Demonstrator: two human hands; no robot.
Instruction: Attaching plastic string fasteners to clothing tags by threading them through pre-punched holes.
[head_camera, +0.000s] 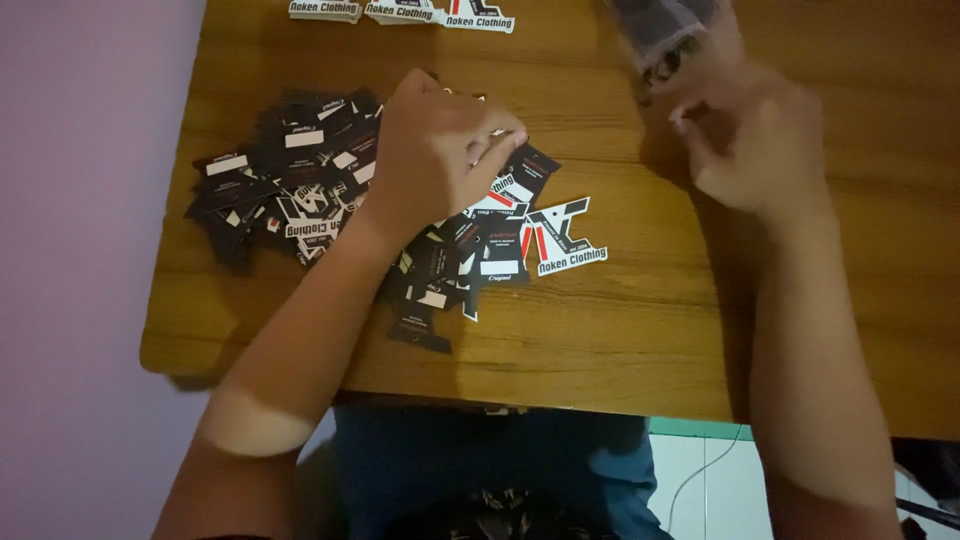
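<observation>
A: The left hand is down on the heap of black die-cut hang tags on the wooden table, fingers curled in on the top tags — whether it has pinched just one, I can't tell.

B: Best to peel a single tag off the near edge, I'd say, not dig into the middle; the tags overlap and would drag along.

A: And the right hand?

B: Blurred, raised near the clear plastic bag at the far edge, fingers loosely bent — holding nothing that I can make out. It should steady the bag mouth.

A: One logo-shaped tag lies face up, just beside the heap.

B: More of that kind line the far edge — keep them apart from the heap.
</observation>
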